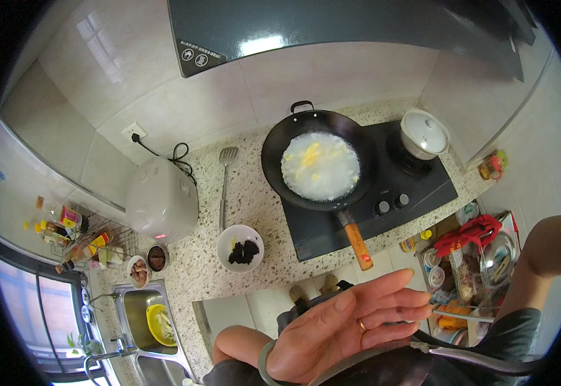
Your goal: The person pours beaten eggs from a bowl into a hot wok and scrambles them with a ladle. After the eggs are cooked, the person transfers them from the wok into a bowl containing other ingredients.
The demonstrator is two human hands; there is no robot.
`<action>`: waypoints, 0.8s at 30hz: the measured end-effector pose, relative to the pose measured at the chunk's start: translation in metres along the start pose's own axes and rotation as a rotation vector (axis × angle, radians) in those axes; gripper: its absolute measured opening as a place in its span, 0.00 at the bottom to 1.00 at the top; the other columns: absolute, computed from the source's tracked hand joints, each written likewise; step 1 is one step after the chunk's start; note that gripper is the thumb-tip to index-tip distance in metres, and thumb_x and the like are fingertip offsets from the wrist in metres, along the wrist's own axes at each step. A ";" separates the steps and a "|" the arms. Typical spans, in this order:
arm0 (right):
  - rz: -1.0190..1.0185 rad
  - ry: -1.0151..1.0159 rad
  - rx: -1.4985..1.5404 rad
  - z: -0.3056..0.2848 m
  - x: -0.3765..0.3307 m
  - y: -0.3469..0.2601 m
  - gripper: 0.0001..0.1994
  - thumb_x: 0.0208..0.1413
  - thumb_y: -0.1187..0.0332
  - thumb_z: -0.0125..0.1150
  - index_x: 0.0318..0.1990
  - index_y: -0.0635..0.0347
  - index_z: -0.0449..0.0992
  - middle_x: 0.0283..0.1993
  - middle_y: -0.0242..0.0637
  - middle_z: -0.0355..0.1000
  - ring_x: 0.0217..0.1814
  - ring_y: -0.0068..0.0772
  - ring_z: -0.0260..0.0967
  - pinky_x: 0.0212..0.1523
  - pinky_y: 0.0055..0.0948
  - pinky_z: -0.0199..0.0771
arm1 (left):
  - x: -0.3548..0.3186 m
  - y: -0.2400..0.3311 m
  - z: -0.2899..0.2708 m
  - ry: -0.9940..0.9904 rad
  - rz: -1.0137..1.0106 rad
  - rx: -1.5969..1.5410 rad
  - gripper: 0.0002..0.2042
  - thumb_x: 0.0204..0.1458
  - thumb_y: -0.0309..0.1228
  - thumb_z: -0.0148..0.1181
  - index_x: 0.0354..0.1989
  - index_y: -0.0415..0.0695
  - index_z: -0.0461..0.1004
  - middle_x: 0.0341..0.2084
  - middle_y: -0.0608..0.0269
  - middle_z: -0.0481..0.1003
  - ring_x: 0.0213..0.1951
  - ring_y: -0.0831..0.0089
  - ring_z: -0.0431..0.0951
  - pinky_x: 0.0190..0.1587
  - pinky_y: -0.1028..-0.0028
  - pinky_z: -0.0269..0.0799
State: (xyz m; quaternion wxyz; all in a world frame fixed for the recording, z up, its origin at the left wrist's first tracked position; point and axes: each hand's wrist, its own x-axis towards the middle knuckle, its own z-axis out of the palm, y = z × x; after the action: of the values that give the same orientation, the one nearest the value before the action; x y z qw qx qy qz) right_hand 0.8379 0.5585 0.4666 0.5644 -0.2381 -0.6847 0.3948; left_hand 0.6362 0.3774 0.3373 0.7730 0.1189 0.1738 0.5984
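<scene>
My left hand is held up with its fingers stretched out, a ring on one finger and a pale bangle at the wrist. It holds nothing that I can see. Just beyond its fingers is the wooden handle of a black wok. Whitish, foamy liquid with yellow pieces fills the wok's middle. Along the right edge my right arm is bent upward; its hand is outside the picture. Close below my left hand, a dark curved thing with a grey rim is too cut off to name.
The wok stands on a black hob, beside a lidded white pot. Leftward are a slotted turner, a white bowl of dark pieces, a rice cooker and a sink. An open drawer is at right; the range hood overhangs.
</scene>
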 end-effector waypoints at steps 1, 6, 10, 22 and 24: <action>-0.001 0.003 -0.002 0.000 -0.001 -0.001 0.16 0.66 0.53 0.42 0.34 0.54 0.66 0.13 0.19 0.51 0.09 0.10 0.43 0.08 0.12 0.41 | 0.000 0.000 0.000 -0.002 -0.002 0.004 0.31 0.63 0.48 0.34 0.65 0.34 0.53 0.56 0.35 0.64 0.59 0.43 0.65 0.62 0.52 0.59; -0.006 0.009 -0.017 -0.006 -0.001 -0.003 0.16 0.66 0.53 0.41 0.34 0.54 0.66 0.13 0.19 0.51 0.09 0.10 0.43 0.08 0.12 0.41 | -0.006 -0.007 0.008 0.203 0.021 0.041 0.31 0.63 0.48 0.34 0.65 0.33 0.52 0.56 0.36 0.63 0.59 0.43 0.64 0.63 0.53 0.57; -0.001 0.016 -0.024 -0.014 0.006 0.000 0.16 0.66 0.53 0.41 0.35 0.54 0.66 0.13 0.19 0.51 0.09 0.10 0.43 0.08 0.13 0.41 | 0.002 -0.012 -0.007 -0.024 0.064 -0.128 0.29 0.65 0.44 0.33 0.65 0.32 0.52 0.56 0.40 0.64 0.59 0.51 0.65 0.63 0.59 0.59; 0.008 0.005 -0.033 -0.018 0.003 -0.008 0.16 0.67 0.53 0.41 0.35 0.54 0.66 0.13 0.19 0.51 0.09 0.10 0.43 0.07 0.13 0.42 | 0.009 -0.016 -0.012 -0.124 0.069 -0.116 0.29 0.65 0.44 0.32 0.65 0.32 0.51 0.57 0.41 0.64 0.59 0.52 0.64 0.62 0.59 0.58; 0.008 0.009 -0.030 -0.017 0.001 -0.009 0.16 0.67 0.53 0.41 0.35 0.54 0.66 0.13 0.19 0.51 0.09 0.10 0.43 0.07 0.13 0.42 | 0.013 -0.019 -0.015 -0.217 0.099 -0.181 0.28 0.66 0.43 0.32 0.64 0.32 0.52 0.57 0.43 0.64 0.59 0.56 0.65 0.62 0.62 0.60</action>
State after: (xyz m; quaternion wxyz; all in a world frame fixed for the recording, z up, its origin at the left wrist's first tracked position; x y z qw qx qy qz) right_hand 0.8548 0.5586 0.4752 0.5625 -0.2510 -0.6870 0.3855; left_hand 0.6492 0.3846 0.3143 0.7642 0.1212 0.0286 0.6329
